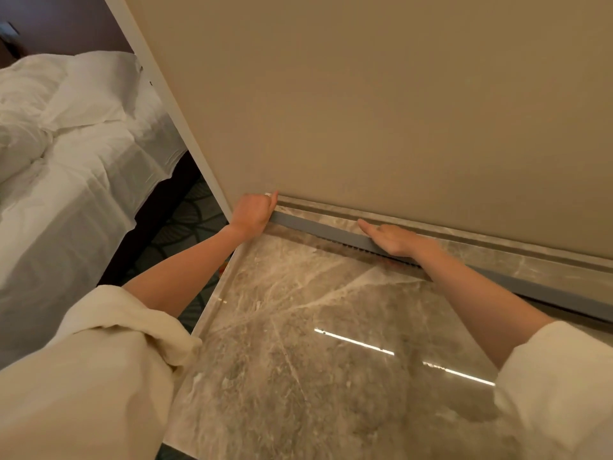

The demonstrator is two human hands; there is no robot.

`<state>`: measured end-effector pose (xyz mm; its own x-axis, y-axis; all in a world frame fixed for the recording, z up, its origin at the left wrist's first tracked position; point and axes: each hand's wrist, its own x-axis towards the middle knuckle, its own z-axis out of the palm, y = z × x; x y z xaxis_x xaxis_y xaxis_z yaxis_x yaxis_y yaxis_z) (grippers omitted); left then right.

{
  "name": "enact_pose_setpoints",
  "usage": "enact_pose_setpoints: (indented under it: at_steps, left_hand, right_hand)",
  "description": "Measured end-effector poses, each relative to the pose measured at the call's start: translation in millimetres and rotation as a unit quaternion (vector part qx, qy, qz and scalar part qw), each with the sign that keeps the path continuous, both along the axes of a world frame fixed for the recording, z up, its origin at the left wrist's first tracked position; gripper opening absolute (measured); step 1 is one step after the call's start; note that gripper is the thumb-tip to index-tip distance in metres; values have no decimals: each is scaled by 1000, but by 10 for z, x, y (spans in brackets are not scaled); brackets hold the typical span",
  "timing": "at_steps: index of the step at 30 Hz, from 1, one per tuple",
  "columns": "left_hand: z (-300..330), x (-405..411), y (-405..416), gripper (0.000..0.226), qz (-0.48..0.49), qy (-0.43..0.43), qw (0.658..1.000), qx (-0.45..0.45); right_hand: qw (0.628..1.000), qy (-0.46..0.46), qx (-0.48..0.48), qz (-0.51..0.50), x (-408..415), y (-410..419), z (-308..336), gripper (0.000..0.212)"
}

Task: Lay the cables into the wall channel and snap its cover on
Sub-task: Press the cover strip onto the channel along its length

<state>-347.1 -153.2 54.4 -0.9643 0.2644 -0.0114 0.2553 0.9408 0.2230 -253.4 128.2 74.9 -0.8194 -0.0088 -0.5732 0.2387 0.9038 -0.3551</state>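
A long grey channel cover (318, 229) runs along the foot of the beige wall (381, 104), against the marble skirting (497, 257). My left hand (253, 212) is curled over the cover's left end near the wall corner, fingers closed on it. Further right, my right hand (391, 239) lies flat with fingers extended, palm pressing on the cover. Below the right hand a slotted dark edge of the channel (381, 252) shows under the cover. No cables are visible; they are hidden if present.
Glossy brown marble floor (315, 343) spreads in front of the wall. A bed with white sheets and pillows (76, 154) stands at the left, past the white wall corner trim (172, 104). Dark patterned carpet (185, 224) lies between bed and marble.
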Motion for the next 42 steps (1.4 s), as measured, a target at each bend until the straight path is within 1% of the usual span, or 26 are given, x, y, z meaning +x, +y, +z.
enact_pose_setpoints:
  at_steps: [2,3,4,5,6,7,8,10,11,13,16,19,23,31,37,42]
  left_hand:
    - [-39,7,20,41,-9,31,999,2]
    - [-62,10,22,41,-15,49,999,3]
    - [-94,-2,17,41,-23,71,997,1]
    - [-110,-8,34,42,-32,86,996,-2]
    - [-121,-20,46,43,-45,97,994,2]
    - [-122,-23,76,44,-63,99,993,7]
    - [-113,-15,121,45,-85,92,992,8]
    - [-72,30,226,48,-146,60,987,-1]
    - [-46,64,281,47,-177,47,983,-9]
    - [-38,109,374,40,-216,36,976,-14]
    - [-55,152,505,41,-212,32,976,-20]
    - [-62,194,633,42,-201,31,979,-14]
    - [-43,327,910,39,-222,24,975,-2]
    - [-56,746,1794,39,-287,4,957,28]
    - [-69,1064,2413,39,-288,-8,957,42]
    - [-77,1309,2868,41,-287,-8,957,48]
  right_hand:
    - [999,15,-29,-27,69,97,-29,81]
    - [999,49,-9,-7,107,121,-44,76]
    - [995,91,31,35,129,132,-80,66]
    - [986,134,71,64,151,135,-130,50]
    - [975,174,104,93,155,117,-180,42]
    - [961,206,136,122,143,122,-239,41]
    - [956,211,158,126,126,121,-234,35]
    - [956,213,159,123,72,118,-208,51]
    - [956,218,148,126,27,127,-221,53]
    - [957,213,136,141,-14,159,-210,53]
    - [951,223,146,154,5,254,-230,48]
    - [945,266,136,133,109,349,-281,42]
    - [940,295,135,107,357,609,-327,38]
    - [941,288,178,9,1136,1530,-387,43]
    - [940,258,218,-53,1684,2435,-361,45]
    - [941,234,229,-89,2026,3099,-345,46]
